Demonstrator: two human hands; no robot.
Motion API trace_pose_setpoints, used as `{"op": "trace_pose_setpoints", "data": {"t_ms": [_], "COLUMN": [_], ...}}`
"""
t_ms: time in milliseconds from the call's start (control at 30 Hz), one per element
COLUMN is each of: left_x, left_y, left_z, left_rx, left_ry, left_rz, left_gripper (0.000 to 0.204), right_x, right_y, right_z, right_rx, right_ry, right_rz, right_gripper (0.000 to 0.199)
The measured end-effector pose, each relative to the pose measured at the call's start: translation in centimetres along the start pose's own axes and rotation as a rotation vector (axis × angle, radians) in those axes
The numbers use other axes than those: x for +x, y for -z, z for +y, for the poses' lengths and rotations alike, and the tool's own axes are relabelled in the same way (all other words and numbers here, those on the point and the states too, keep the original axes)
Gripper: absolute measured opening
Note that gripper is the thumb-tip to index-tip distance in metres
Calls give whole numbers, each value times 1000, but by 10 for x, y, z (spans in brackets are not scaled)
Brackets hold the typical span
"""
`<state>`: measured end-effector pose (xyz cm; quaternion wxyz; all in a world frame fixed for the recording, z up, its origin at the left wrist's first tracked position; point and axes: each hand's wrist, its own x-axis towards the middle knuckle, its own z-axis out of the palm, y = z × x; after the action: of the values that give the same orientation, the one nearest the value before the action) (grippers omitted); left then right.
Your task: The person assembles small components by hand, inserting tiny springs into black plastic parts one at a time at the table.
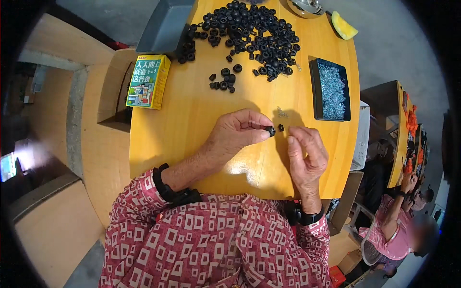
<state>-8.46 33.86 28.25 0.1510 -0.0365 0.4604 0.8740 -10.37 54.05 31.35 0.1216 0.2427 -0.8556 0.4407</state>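
Observation:
My left hand (240, 129) pinches a small black round part (270, 131) between thumb and fingertips, above the wooden table. Just right of it a smaller black piece (281, 127) shows against the tabletop, apart from both hands. My right hand (309, 153) is beside it, thumb and fingers drawn together; whatever they pinch, if anything, is too small to make out. Beyond the hands lie a few tiny metal bits (282, 114). Farther off sits a small cluster of black parts (224, 81), and behind that a big heap of similar parts (249, 36).
A black tray of small shiny metal pieces (331, 91) lies at the table's right. Left are a yellow-green carton (148, 81) and a grey bin (165, 26). A metal bowl (306, 7) and a yellow fruit slice (344, 26) are far right. Another person (389, 225) works at a neighbouring table.

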Motion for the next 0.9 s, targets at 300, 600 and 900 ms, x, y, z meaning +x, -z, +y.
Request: {"op": "trace_pose_setpoints", "data": {"t_ms": [300, 600, 900], "left_x": [-1, -3, -4], "left_y": [0, -5, -21], "left_z": [-2, 2, 38], "left_rx": [34, 95, 1340], "left_ry": [10, -103, -696], "left_rz": [-38, -22, -132], "left_gripper": [23, 20, 24], "right_x": [2, -1, -13], "right_y": [7, -7, -23], "right_z": [1, -10, 6], "right_rx": [-49, 253, 1074], "right_ry": [-38, -255, -735], "right_rz": [-26, -87, -137], "right_gripper": [16, 18, 26]}}
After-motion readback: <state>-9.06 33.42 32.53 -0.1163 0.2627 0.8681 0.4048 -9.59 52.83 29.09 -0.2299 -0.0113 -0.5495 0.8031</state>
